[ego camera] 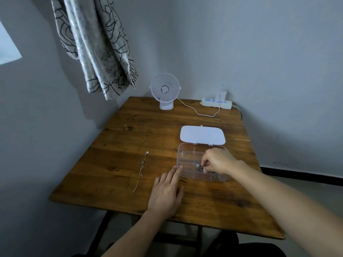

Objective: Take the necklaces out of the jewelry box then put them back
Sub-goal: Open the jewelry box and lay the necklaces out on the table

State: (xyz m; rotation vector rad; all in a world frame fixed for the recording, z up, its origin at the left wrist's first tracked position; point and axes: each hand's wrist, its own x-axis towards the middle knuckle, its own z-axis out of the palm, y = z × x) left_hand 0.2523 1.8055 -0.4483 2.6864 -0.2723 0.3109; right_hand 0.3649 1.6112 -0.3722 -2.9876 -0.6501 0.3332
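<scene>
Noted wooden bench (130,138) in a room corner, viewed from above and in front

Found clear plastic jewelry box (196,176) on the right half of the bench, with white lid (202,135) hinged fully back and lying flat behind it. Observed divider walls inside the box; far compartments look bare as far as can be seen through the plastic

Recorded right hand (217,161) reaching down into the box from the right, fingers curled, fingertips pinching a bunched silvery necklace (198,167). Located that necklace in the near row of compartments, heaped on the box floor, partly hidden under the hand; cannot tell how much of it is lifted

Recorded left hand (167,193) released and gripping nothing: palm down on the bench, fingers straight, fingertips touching the near left corner of the box

Located second thin necklace (142,169) outside the box, laid out nearly straight on the bench to the left, well apart from the box and just left of the left hand, with small round white pendant at its far end

Logged at the back of the bench: small white fan (164,90) facing forward, white cable (196,112) running from it to a white power strip (216,103) against the wall. Noted patterned curtain (96,49) hanging at upper left, above the far left corner of the bench
</scene>
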